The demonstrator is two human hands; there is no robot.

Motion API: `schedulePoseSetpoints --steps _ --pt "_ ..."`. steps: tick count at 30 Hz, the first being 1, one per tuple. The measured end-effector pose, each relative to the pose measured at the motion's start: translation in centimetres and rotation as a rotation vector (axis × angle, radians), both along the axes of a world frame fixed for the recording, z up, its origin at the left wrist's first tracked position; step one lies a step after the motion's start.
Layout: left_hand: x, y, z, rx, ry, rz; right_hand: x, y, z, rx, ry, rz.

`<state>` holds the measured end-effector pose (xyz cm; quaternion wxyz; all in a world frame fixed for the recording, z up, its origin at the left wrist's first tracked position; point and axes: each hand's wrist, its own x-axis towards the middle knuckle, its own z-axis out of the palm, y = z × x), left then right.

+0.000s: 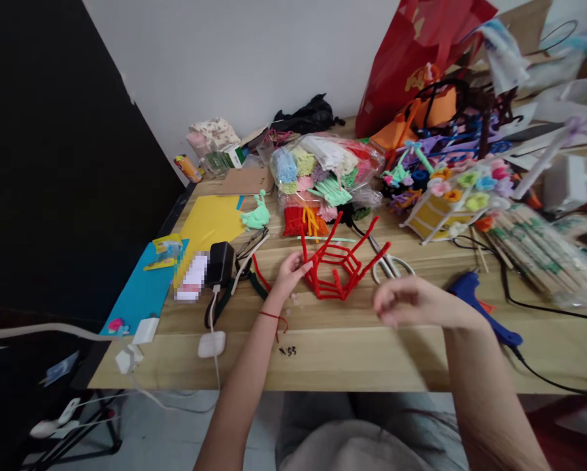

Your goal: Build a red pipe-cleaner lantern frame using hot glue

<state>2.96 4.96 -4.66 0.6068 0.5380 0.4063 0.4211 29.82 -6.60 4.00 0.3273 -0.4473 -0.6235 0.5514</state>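
A red six-sided frame of bent pipe cleaners, with several prongs sticking up and outward, is above the wooden table. At its left side my left hand pinches it between thumb and fingers. My right hand hovers to the right of the frame, apart from it, its fingers loosely bent and somewhat blurred, with nothing visible in them. White-handled scissors lie just behind that hand. A blue glue gun rests to the right, by my right wrist.
Behind the frame are a bag of coloured pipe cleaners and a mint-green figure. A black charger with a cable and a white case lie left. At right stand a flower-decorated basket and bundled sticks.
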Motion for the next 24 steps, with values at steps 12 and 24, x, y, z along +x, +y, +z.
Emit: schedulePoseSetpoints --steps 12,24 --pt "-0.4 0.0 -0.1 -0.016 -0.065 0.081 0.6 0.0 -6.1 0.354 -0.488 -0.708" --pt "-0.7 -1.4 2.2 -0.028 -0.063 0.002 8.4 -7.9 -10.8 0.385 -1.166 -0.816"
